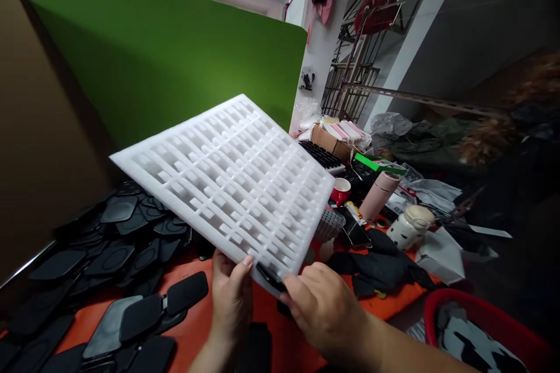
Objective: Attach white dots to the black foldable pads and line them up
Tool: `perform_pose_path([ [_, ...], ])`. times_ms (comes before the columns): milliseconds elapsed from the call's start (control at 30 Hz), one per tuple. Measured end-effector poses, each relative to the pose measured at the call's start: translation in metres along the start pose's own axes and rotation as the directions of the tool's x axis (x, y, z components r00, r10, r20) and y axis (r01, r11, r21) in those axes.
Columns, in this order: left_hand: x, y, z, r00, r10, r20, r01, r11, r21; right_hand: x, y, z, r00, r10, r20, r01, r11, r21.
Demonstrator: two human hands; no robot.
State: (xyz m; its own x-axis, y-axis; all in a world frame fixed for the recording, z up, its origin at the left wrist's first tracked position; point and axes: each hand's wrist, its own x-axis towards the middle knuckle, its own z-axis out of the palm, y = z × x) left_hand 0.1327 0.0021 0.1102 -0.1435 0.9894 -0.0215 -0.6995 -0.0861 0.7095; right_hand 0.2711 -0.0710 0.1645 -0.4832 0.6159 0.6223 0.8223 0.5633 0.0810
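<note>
A white foam tray [258,186] with rows of slots is tilted up in front of me, its near edge toward my body. My left hand [231,288] is closed on that near edge, thumb on top and fingers beneath. At the near right corner, my right hand [326,306] is closed, its fingertips at a thin black flat piece [269,275] that lies against the tray's edge. The fingers hide part of this piece. Below and to the left, several folding black flat pads [142,317] lie on the orange table cover [186,274].
A heap of black pads [109,259] fills the left side, before a green partition [175,52]. To the right stand a red mug [341,191], a pink bottle [380,197], a white jar [409,227] and a phone [355,230]. A red basin [431,315] holds grey and black pieces.
</note>
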Motion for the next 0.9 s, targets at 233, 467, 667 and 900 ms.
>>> perform_pose_path([
  [233,0.006,0.017,-0.007,0.998,-0.030,-0.054,0.027,0.998,-0.059,-0.003,0.013,-0.038,0.984,0.093,-0.153,-0.090,0.996,0.028],
  [467,-0.003,0.015,-0.009,0.998,-0.017,0.062,0.025,0.992,-0.121,-0.003,0.014,-0.023,0.985,0.143,-0.094,-0.132,0.985,0.109],
  [667,-0.006,0.012,-0.010,0.997,-0.020,0.074,0.026,0.996,-0.083,0.010,0.010,-0.020,0.984,0.154,-0.090,-0.140,0.979,0.150],
  [900,-0.011,0.008,-0.010,0.994,-0.021,0.111,0.020,1.000,0.008,0.030,0.001,-0.015,0.981,0.172,-0.094,-0.152,0.970,0.188],
])
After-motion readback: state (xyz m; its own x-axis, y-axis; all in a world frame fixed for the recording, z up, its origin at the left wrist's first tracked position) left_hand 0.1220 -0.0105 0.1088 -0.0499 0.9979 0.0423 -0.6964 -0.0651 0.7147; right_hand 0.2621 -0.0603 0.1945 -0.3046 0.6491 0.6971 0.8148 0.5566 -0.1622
